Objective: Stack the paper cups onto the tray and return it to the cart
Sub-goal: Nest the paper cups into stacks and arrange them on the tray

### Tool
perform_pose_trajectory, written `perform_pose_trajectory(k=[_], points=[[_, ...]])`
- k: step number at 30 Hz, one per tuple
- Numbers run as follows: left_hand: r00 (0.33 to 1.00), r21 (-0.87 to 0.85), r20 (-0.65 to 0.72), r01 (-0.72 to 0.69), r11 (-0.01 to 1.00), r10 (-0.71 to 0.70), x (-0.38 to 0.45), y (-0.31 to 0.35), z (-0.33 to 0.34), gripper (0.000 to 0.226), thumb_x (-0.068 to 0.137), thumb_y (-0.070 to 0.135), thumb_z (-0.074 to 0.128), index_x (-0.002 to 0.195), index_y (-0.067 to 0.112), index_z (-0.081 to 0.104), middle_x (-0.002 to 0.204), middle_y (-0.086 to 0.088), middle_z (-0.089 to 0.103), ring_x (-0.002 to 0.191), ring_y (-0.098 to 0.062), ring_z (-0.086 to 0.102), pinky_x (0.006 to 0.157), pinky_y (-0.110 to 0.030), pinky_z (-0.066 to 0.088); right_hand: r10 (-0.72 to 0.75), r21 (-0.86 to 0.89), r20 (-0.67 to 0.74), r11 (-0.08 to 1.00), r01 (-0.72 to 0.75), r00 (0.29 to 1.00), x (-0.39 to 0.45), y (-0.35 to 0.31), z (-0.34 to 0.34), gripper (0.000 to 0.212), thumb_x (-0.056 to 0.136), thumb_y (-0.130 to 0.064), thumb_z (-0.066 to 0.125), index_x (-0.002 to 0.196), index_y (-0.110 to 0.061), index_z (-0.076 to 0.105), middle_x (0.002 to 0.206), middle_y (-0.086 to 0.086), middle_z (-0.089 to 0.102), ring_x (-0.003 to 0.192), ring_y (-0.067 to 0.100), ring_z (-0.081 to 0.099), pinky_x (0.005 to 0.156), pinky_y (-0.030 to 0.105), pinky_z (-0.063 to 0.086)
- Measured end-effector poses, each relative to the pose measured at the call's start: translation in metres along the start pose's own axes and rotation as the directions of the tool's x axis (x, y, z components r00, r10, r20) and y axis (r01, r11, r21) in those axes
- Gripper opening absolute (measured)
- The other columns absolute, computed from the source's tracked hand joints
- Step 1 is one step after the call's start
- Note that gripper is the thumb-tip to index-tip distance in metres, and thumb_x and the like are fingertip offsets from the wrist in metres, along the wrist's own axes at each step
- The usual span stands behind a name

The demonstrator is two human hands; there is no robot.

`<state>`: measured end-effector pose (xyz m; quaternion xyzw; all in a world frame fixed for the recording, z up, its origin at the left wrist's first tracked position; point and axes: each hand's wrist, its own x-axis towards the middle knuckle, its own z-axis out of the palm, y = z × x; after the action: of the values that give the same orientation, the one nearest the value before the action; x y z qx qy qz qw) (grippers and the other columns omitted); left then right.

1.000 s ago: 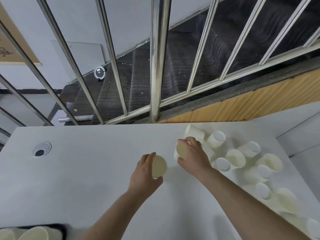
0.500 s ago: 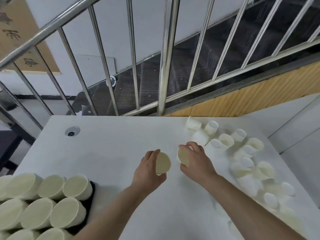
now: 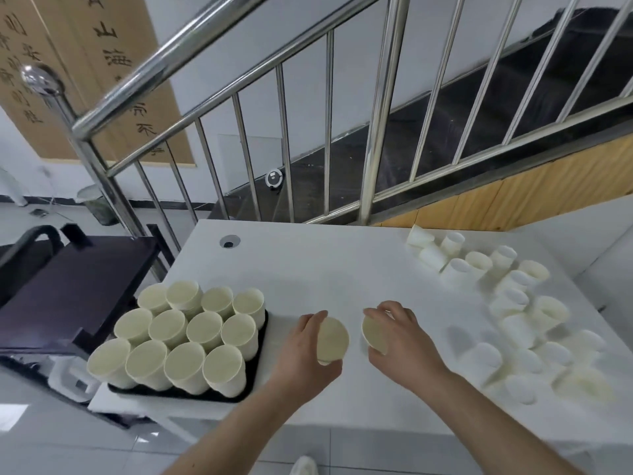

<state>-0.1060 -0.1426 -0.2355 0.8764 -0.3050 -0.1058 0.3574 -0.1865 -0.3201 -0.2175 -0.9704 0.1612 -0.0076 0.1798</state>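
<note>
Right now each hand holds one paper cup above the white surface [image 3: 342,269], mouths turned toward the camera. The left hand [image 3: 303,354] has its fingers curled around the left cup [image 3: 332,339]; the right hand [image 3: 404,341] has its fingers clamped around the right cup [image 3: 375,334]. Both cups hang near the middle of the surface, just right of the black tray [image 3: 255,382].

That tray sits at the near left corner of the surface and carries a packed block of upright cups [image 3: 181,334] in rows. Many loose cups [image 3: 513,320] lie scattered on the right side, some upright, some tipped over.

To do this step well, it seems best to carry both cups left and set them down gently against the existing rows or on top of them, keeping them upright so that none of the packed cups is knocked over.

A dark cart [image 3: 68,286] stands to the left, just beside the surface; its near part is cut off by the picture's edge. A steel railing [image 3: 219,60] rises behind, with dark stairs beyond. The near right cups are blurred and pale against the surface, so their number and pose are hard to tell. Whether the tray's cups are single or nested cannot be told.
</note>
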Motion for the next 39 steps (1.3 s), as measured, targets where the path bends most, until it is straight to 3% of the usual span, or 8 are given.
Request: perform_pose_trajectory(k=[4,14,22,26,34,39], points=[[0.998,0.015,-0.052,0.027,1.000,-0.026,-0.018,-0.012,-0.026,0.077,0.078,0.029,0.070,0.144,0.024,0.031,0.135,0.014,0.039,0.121,-0.004,0.043,0.083,-0.010,0.032,-0.052,-0.006,0.012,0.999,0.052,0.999,-0.008,-0.034,0.007,0.061,0.086,-0.026,0.058,0.143,-0.033,0.036,0.138,-0.011,0.029,0.128,0.013,0.031,0.081,0.025,0.049],[0.989,0.039,-0.119,0.094,0.995,-0.089,-0.039,-0.110,-0.125,0.079,0.080,0.027,0.070,0.146,0.016,0.028,0.143,0.006,0.036,0.132,-0.011,0.037,0.088,-0.009,0.027,-0.140,-0.003,0.038,0.990,0.140,0.989,0.029,-0.165,0.049,0.062,0.086,-0.025,0.057,0.143,-0.033,0.034,0.139,-0.012,0.028,0.128,0.012,0.029,0.081,0.026,0.049],[0.979,0.016,-0.136,0.153,0.988,-0.150,-0.044,-0.198,-0.208,0.077,0.079,0.029,0.071,0.144,0.021,0.030,0.141,0.009,0.038,0.128,-0.011,0.041,0.088,-0.017,0.035,-0.151,0.039,0.049,0.988,0.149,0.987,0.064,-0.270,0.095,0.061,0.087,-0.027,0.058,0.143,-0.031,0.035,0.141,-0.012,0.028,0.130,0.013,0.030,0.086,0.028,0.048],[0.970,0.029,-0.122,0.215,0.976,-0.211,-0.038,-0.239,-0.241,0.075,0.079,0.032,0.070,0.142,0.026,0.031,0.141,0.011,0.036,0.120,-0.013,0.048,0.091,-0.029,0.045,-0.136,0.087,0.048,0.988,0.131,0.990,0.083,-0.313,0.116,0.060,0.087,-0.024,0.059,0.142,-0.030,0.037,0.140,-0.010,0.030,0.130,0.014,0.032,0.090,0.028,0.045],[0.949,-0.021,-0.124,0.289,0.957,-0.289,-0.019,-0.274,-0.262,0.071,0.075,0.032,0.066,0.138,0.029,0.035,0.137,0.015,0.038,0.111,-0.011,0.052,0.082,-0.033,0.051,-0.092,0.078,0.070,0.993,0.086,0.993,0.110,-0.348,0.137,0.062,0.083,-0.023,0.059,0.140,-0.029,0.036,0.140,-0.010,0.030,0.126,0.016,0.035,0.089,0.036,0.049],[0.952,-0.007,-0.083,0.294,0.956,-0.293,-0.009,-0.289,-0.261,0.068,0.073,0.030,0.067,0.134,0.030,0.037,0.134,0.016,0.039,0.107,-0.010,0.053,0.077,-0.032,0.051,-0.071,0.058,0.083,0.996,0.066,0.994,0.126,-0.358,0.146,0.061,0.086,-0.026,0.061,0.141,-0.027,0.036,0.141,-0.008,0.029,0.128,0.017,0.034,0.087,0.034,0.048]])
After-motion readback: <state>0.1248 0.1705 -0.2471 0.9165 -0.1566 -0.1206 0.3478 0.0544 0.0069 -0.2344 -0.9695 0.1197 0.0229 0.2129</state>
